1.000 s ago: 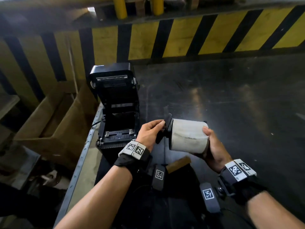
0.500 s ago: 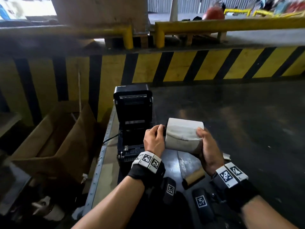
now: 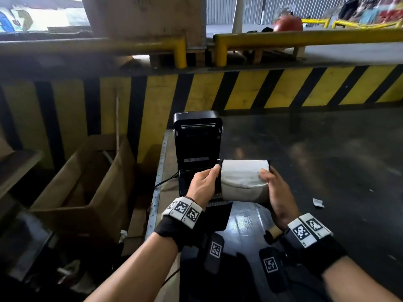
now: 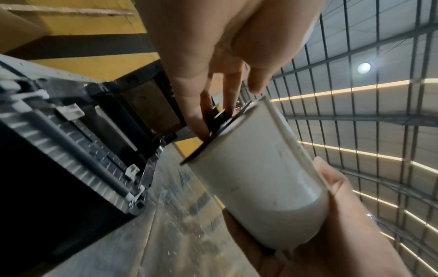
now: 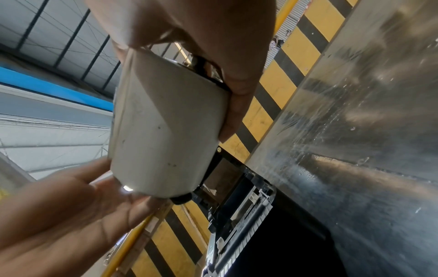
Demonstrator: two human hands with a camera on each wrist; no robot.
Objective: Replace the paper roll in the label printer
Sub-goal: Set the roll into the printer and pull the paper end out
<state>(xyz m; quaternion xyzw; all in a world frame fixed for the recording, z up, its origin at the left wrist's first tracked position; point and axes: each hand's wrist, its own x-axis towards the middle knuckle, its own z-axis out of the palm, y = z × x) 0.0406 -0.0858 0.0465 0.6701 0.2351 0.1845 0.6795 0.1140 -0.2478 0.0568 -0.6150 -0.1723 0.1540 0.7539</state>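
Observation:
A white paper roll point(image 3: 244, 179) is held level just right of and in front of the black label printer point(image 3: 196, 138), whose lid stands open. My left hand point(image 3: 214, 173) pinches the hub of a black spindle flange point(image 4: 213, 120) that sits against the roll's left end. My right hand point(image 3: 270, 182) grips the roll's right end, thumb on top. The left wrist view shows the roll point(image 4: 260, 178) beside the printer's open bay point(image 4: 71, 150). In the right wrist view my right fingers cover part of the roll's point(image 5: 166, 121) right end, where a black part shows.
An empty brown core point(image 3: 272, 233) lies on the dark metal table point(image 3: 327, 171) near my right wrist, and a paper scrap point(image 3: 318, 202) lies further right. An open cardboard box point(image 3: 87, 182) stands beyond the table's left edge. A yellow-black striped barrier point(image 3: 261, 90) runs behind.
The black flange, apart from the roll's left end a second ago, now sits flush against it. Both hands have turned the roll level. My head view has lifted.

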